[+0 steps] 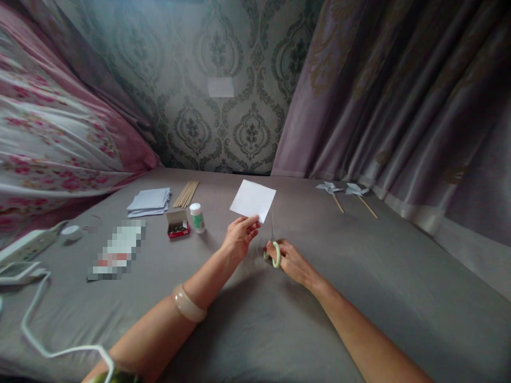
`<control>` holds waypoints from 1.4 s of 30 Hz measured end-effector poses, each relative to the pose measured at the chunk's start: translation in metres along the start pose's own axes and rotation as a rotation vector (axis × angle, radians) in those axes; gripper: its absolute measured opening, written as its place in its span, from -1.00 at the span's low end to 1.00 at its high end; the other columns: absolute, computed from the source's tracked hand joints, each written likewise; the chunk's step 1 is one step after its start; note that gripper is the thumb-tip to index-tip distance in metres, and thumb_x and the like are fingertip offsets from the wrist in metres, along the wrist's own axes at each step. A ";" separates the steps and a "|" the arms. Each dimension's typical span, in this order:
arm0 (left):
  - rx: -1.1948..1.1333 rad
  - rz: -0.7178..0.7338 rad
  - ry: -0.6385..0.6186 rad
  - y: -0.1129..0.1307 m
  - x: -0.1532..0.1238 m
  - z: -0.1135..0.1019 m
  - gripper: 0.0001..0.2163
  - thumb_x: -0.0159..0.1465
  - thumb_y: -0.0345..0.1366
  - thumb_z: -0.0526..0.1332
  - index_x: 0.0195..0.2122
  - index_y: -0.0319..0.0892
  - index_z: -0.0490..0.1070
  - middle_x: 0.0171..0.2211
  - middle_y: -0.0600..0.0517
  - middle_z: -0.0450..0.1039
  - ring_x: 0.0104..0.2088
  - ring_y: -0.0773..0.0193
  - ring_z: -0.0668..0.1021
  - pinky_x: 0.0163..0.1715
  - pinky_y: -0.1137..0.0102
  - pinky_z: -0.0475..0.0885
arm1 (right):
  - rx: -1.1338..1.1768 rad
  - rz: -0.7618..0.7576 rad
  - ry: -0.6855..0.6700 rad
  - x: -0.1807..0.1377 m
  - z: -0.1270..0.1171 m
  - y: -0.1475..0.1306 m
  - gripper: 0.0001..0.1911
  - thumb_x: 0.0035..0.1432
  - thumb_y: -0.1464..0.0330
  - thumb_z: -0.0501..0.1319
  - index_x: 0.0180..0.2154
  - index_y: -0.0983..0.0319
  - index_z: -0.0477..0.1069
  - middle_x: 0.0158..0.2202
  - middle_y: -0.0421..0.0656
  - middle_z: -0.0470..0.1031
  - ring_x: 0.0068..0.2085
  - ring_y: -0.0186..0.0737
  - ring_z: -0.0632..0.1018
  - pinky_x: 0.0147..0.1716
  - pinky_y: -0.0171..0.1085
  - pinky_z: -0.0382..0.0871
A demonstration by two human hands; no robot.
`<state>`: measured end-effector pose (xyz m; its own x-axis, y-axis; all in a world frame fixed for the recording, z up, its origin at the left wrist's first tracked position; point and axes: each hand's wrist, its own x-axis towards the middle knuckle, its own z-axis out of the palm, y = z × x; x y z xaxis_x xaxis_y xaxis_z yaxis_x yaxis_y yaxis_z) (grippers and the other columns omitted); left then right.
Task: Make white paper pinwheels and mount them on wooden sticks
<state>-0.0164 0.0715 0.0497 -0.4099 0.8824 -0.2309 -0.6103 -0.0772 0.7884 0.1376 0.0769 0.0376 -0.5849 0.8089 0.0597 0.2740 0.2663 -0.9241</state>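
A white square sheet of paper (254,199) is held up by its lower corner in my left hand (240,236), pinched between thumb and fingers. My right hand (293,260) grips a pair of scissors (276,254) with pale green handles, its fingers in the loops. The blades point up and away, just right of the paper's lower right corner, and look apart from it. Whether the blades are spread I cannot make out.
To the left lie stacked white paper (148,202), wooden sticks (186,194), a red box of small pins (178,225), a white-capped bottle (197,218), a blurred-out item (120,247) and a power strip (27,247). Two paper pinwheels (329,188) on sticks lie at the far right.
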 end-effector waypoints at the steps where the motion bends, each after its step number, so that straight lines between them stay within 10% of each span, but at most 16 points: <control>1: 0.002 -0.002 0.000 -0.002 -0.001 0.000 -0.75 -0.20 -0.37 0.45 -0.59 -0.26 0.37 -0.60 0.07 0.41 -0.54 0.45 0.46 -0.54 0.56 0.31 | -0.006 0.017 0.006 0.000 0.000 0.002 -0.50 0.10 0.00 0.13 -0.61 0.27 0.35 -0.54 -0.24 0.32 -0.46 -0.34 0.31 -0.44 -0.35 0.14; 13: 0.060 0.020 0.000 -0.015 -0.001 -0.012 -0.72 -0.24 -0.26 0.46 -0.60 -0.24 0.39 -0.59 0.08 0.39 -0.53 0.44 0.43 -0.54 0.54 0.28 | 0.508 0.397 -0.065 -0.002 -0.009 0.007 -0.57 -0.21 0.09 0.41 -0.45 0.31 0.43 -0.59 -0.31 0.25 -0.62 -0.53 0.02 -0.68 -0.42 -0.23; 23: 0.061 0.036 -0.017 -0.007 -0.015 -0.008 -0.73 -0.20 -0.26 0.45 -0.60 -0.26 0.39 -0.57 0.04 0.43 -0.51 0.43 0.45 -0.51 0.54 0.31 | 0.372 0.387 0.071 -0.005 -0.009 0.003 -0.43 -0.32 -0.09 0.37 -0.61 0.25 0.25 -0.69 -0.39 0.10 -0.65 -0.54 -0.05 -0.70 -0.40 -0.27; 32: 0.042 0.058 0.005 0.001 -0.018 -0.010 -0.74 -0.17 -0.27 0.45 -0.58 -0.26 0.38 -0.58 0.06 0.42 -0.53 0.45 0.44 -0.52 0.54 0.31 | 0.249 0.250 0.275 -0.009 -0.004 0.001 -0.56 -0.30 0.14 0.42 -0.39 0.33 0.55 -0.56 -0.20 0.44 -0.53 -0.37 0.36 -0.57 -0.38 0.19; 42: 0.011 0.065 -0.001 0.006 -0.025 -0.007 -0.74 -0.18 -0.29 0.45 -0.59 -0.26 0.39 -0.58 0.06 0.42 -0.52 0.44 0.45 -0.53 0.55 0.31 | 0.290 0.323 0.084 -0.014 0.006 0.000 -0.42 -0.31 -0.13 0.35 -0.57 0.28 0.37 -0.66 -0.25 0.34 -0.72 -0.50 0.15 -0.75 -0.38 -0.06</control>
<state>-0.0148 0.0453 0.0562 -0.4477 0.8761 -0.1787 -0.5748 -0.1289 0.8081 0.1411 0.0628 0.0349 -0.4372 0.8694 -0.2301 0.2002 -0.1553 -0.9674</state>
